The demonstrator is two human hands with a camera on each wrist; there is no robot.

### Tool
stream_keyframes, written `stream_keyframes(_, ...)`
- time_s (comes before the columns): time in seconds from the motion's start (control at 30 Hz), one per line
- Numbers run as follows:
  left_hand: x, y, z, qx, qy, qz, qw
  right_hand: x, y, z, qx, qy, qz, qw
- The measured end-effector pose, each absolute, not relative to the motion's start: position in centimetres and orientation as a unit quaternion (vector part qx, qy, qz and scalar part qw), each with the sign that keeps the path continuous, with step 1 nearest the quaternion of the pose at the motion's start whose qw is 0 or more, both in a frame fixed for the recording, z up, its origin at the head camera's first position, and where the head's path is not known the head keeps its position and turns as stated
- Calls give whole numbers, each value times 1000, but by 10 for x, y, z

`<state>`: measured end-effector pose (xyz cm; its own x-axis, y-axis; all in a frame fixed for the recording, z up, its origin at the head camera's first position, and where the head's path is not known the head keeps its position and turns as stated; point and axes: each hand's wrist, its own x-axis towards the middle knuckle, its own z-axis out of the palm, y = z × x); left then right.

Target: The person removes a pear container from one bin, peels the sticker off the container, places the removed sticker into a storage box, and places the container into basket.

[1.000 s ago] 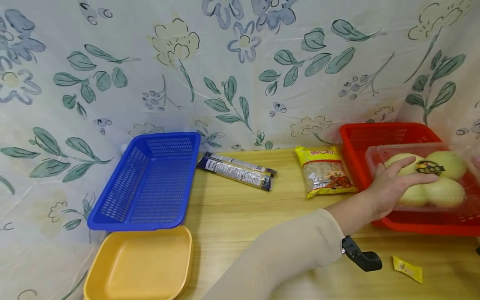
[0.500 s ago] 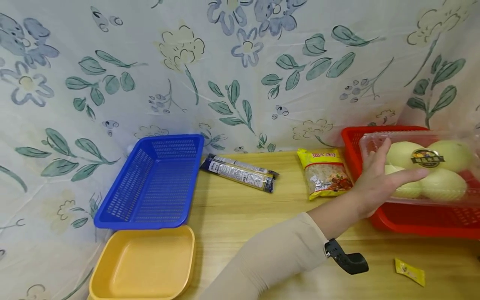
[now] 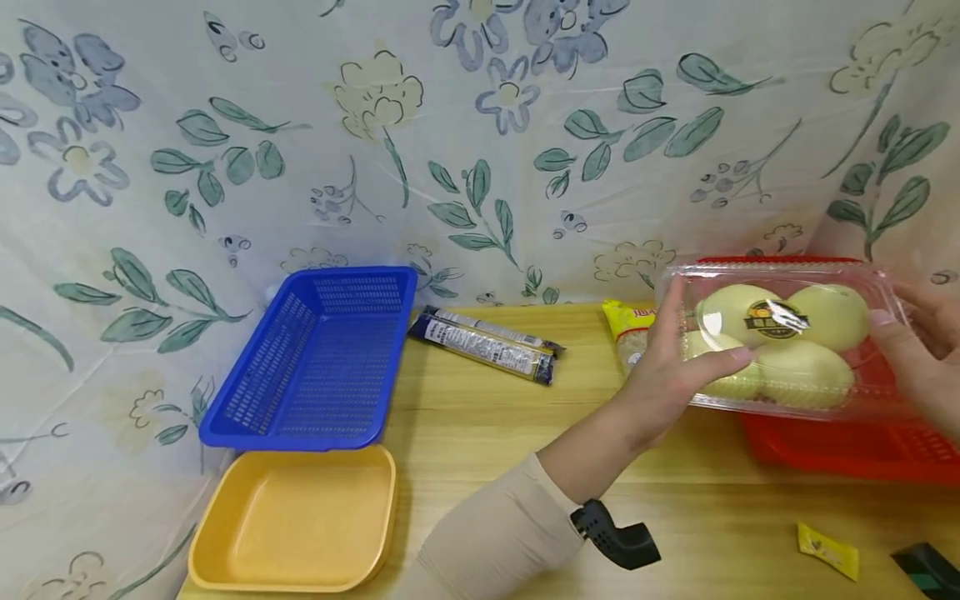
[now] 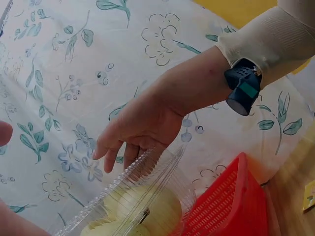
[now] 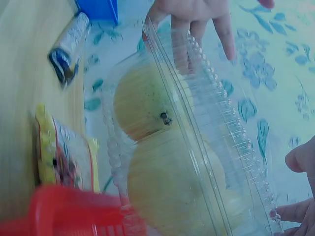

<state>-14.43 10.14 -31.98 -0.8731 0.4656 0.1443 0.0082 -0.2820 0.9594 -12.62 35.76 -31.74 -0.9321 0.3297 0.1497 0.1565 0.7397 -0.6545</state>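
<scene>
In the head view a clear plastic fruit box point(image 3: 787, 271) is held up in front of the red basket point(image 3: 840, 450). Inside sit several round, pale yellow-green fruits point(image 3: 806, 371) that look like pears. A dark oval label point(image 3: 777, 319) marks the lid. My left hand point(image 3: 660, 371) grips the box's left end, its thumb over the lid. At the opposite end my right hand point(image 3: 930, 354) holds on, thumb on top. Stems show on the fruits in the right wrist view point(image 5: 167, 118). The box covers much of the basket.
A yellow food packet point(image 3: 626, 333) lies partly behind my left hand. Two long silver-and-navy packs point(image 3: 483, 346) lie at the back. To the left stand a blue basket point(image 3: 322, 367) and a yellow-orange tray point(image 3: 300, 533). A small yellow sachet point(image 3: 827, 550) lies near the front right.
The fruit box has risen out of the red basket and shifted left with my left hand. My right hand has come into view on its right end.
</scene>
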Motion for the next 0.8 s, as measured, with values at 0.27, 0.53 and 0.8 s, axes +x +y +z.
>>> stream_keyframes(0.27,-130,50,-335,153,614,763,136,-120,308,-321,-77,-935,340,61)
stream_keyframes(0.53,-103,7,-361,110,636,756,109,-110,272,-340,-25,-945,325,21)
stream_keyframes(0.8,-74,-34,-383,90,675,725,101,-97,235,-360,22,-942,334,8)
